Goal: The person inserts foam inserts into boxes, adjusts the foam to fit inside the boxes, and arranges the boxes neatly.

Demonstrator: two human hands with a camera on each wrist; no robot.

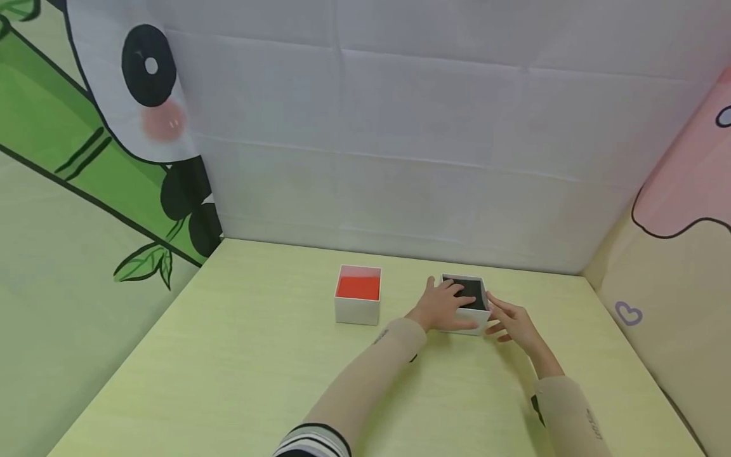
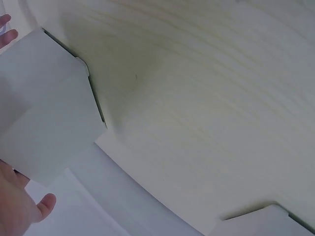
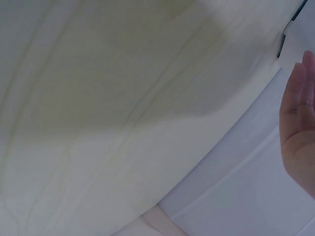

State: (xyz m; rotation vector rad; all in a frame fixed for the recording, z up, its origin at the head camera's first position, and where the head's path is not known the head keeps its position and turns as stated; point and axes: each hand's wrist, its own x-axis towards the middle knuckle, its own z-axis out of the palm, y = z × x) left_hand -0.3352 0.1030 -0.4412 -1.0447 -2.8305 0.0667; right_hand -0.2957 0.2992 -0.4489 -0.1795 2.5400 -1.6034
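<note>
A white box with a black sheet or lining inside stands on the table. Across its top, my left hand spreads its fingers, with one digit along the front wall. My right hand is at the box's right side, fingers fairly straight and the tips at the wall. To the left is a second white box containing something flat and red. The left wrist view shows the nearer box's plain wall close up beside part of the left hand. Straight fingers of the right hand appear in the right wrist view.
Both boxes stand on a pale yellow-green, wood-grained table towards its back edge. Behind rises a white cloth backdrop. Printed panels with cartoon figures flank the left and right sides.
</note>
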